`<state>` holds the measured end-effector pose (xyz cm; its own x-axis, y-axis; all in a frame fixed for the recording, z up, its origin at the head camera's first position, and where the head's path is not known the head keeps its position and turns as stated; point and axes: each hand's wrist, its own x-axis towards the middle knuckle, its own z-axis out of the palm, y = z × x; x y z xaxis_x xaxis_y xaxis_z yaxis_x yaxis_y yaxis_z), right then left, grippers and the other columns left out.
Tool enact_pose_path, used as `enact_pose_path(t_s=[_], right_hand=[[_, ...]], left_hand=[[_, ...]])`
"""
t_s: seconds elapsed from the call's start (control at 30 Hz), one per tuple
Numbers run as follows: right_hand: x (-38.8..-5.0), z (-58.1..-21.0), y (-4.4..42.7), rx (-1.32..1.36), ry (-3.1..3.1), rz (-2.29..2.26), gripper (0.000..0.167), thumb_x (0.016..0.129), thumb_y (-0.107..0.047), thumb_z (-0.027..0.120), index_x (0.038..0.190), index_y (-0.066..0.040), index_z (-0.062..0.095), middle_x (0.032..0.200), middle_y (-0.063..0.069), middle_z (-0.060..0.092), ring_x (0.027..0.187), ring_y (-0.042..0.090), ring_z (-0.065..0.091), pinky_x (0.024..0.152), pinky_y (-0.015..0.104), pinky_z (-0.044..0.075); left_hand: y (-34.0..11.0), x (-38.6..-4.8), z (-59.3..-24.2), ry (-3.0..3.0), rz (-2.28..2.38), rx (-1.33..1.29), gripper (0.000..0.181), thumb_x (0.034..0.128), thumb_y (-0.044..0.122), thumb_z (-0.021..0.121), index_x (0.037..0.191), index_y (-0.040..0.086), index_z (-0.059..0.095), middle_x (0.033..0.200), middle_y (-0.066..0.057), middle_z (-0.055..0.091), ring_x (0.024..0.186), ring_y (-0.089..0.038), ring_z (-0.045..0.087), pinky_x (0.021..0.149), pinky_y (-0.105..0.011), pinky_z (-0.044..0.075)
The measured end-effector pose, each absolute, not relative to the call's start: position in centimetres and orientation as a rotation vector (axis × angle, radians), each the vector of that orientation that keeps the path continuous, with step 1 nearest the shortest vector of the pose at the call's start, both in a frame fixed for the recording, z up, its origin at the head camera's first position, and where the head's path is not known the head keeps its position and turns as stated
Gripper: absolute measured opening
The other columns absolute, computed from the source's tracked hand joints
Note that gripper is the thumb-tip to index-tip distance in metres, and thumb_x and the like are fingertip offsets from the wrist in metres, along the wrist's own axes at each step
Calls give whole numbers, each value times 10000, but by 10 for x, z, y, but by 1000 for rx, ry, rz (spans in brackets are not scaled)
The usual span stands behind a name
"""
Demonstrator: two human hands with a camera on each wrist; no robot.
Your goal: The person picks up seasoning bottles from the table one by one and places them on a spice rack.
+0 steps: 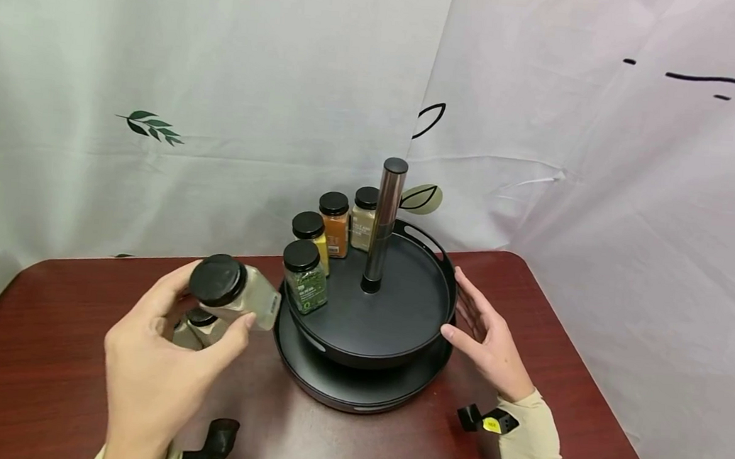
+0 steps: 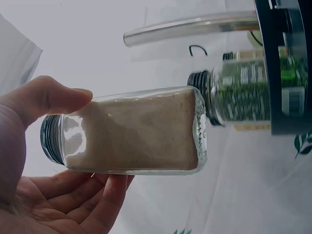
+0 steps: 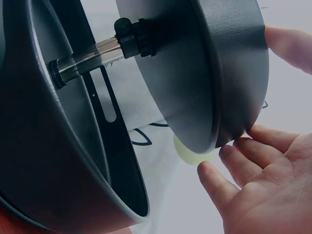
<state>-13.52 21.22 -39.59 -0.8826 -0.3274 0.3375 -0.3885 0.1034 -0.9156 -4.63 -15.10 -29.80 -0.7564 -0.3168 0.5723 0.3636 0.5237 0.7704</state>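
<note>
My left hand (image 1: 156, 367) grips a glass spice jar (image 2: 131, 134) of beige powder by its black-lidded end, thumb on one side and fingers on the other. The jar is tilted in the air, left of a black two-tier round rack. On its upper tray (image 1: 393, 324) stand a green herb jar (image 1: 308, 289), a yellow jar (image 1: 323, 249), an orange jar (image 1: 335, 234) and a pale beige jar (image 1: 361, 229), along the left and back. My right hand (image 1: 493, 348) touches the upper tray's right side with spread, fairly straight fingers; the right wrist view shows fingertips against its outer wall.
The lower tray (image 1: 356, 392) sits on the dark red table (image 1: 45, 349). A metal post (image 1: 386, 224) rises from the upper tray. Behind my left hand, more black-lidded jars (image 1: 207, 328) are partly hidden on the table. White cloth (image 1: 257, 72) hangs behind and to the right.
</note>
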Motion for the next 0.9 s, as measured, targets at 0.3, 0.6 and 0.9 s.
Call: enact_pose_path(t_s=[0.3,0.6,0.9], right_hand=[[-135,-395,212,743,-2305,1928,770,945,58,617,1602,-86,241,1664,83,205,1494,280,272,1154,260,313],[-135,-396,213,739,-2315,1915,766,949,56,612,1603,-106,248,1664,74,208,1494,263,276,1152,252,313],[-134,-395,211,743,-2289,1916,744,946,75,599,1593,-83,268,1655,93,228,1484,277,295,1144,240,324]], left_hand=[[-133,-54,-300,-2066,-1263,-193,620,664,-44,857,1245,101,697,1133,-5,696,913,-71,645,811,-144,494],[-116,-61,-306,-2103,-1214,-263,644,670,50,864,1282,122,676,1178,33,688,953,-104,643,841,-153,461],[-102,-68,-319,-2107,-1235,-319,651,679,70,876,1292,75,658,1222,12,671,974,-132,675,873,-157,484]])
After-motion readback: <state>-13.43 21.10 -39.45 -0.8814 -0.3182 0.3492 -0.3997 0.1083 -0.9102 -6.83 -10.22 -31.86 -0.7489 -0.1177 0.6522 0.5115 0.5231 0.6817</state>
